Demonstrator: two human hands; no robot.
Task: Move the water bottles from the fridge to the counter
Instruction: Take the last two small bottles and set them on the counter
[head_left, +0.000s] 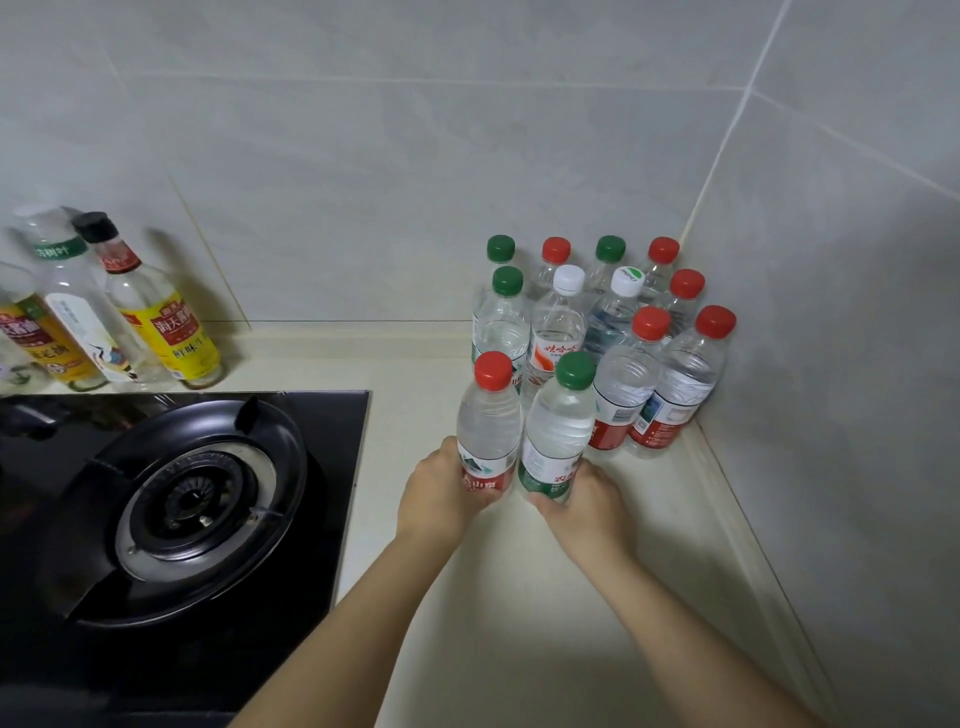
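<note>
My left hand (441, 496) grips the base of a red-capped water bottle (489, 415) that stands upright on the cream counter (519, 597). My right hand (582, 501) grips the base of a green-capped water bottle (561, 421) right beside it. Both bottles stand at the front of a cluster of several water bottles (623, 332) with red, green and white caps, packed into the counter's back right corner. The fridge is out of view.
A black gas hob with a round burner (192, 493) fills the left side. Several sauce and oil bottles (104, 322) stand behind it against the tiled wall. Tiled walls close the counter at the back and on the right.
</note>
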